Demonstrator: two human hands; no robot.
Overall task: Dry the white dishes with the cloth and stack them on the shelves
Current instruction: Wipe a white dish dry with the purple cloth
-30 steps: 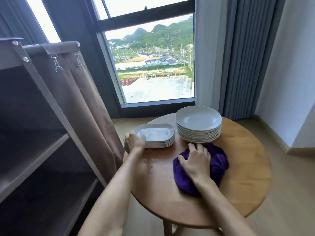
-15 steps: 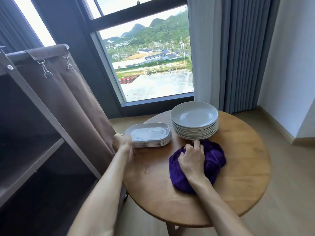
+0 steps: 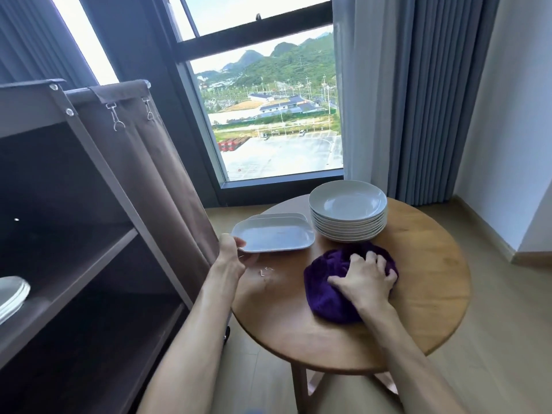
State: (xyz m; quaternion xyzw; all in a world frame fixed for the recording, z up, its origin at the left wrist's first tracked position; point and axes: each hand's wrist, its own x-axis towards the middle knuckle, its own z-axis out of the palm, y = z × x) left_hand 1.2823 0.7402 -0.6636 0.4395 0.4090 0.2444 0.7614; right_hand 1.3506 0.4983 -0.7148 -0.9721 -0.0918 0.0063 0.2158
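A rectangular white dish point(image 3: 273, 238) is gripped at its left edge by the left hand point(image 3: 231, 253), thumb on the rim and the other fingers curled beneath, and is held tilted above the remaining rectangular dishes point(image 3: 291, 217), whose rims are seen just behind it. These lie at the left rear of a round wooden surface point(image 3: 430, 282). Just to their right, a stack of round white plates point(image 3: 348, 216) stands near the back edge of the surface, the top plate shown hollow and bare.

A purple cloth point(image 3: 327, 291) is bunched in front of the round plates, touching or nearly touching the base of the stack. It is grasped from above by the right hand point(image 3: 365, 280), whose fingers point(image 3: 373, 258) are curled into the fabric.

A few small water drops or glints point(image 3: 265, 271) are seen on the wood between the two hands.

To the left, a dark brown shelf unit point(image 3: 98, 243) with a rolled-back fabric cover point(image 3: 134, 162) is seen; on one of its shelves, at the far left edge of the view, some white plates point(image 3: 12, 294) are already stacked. Behind the surface a window point(image 3: 274, 121) looks out on buildings and green hills, flanked by grey curtains point(image 3: 418, 100).

No brand, label or writing can be read anywhere in the view.
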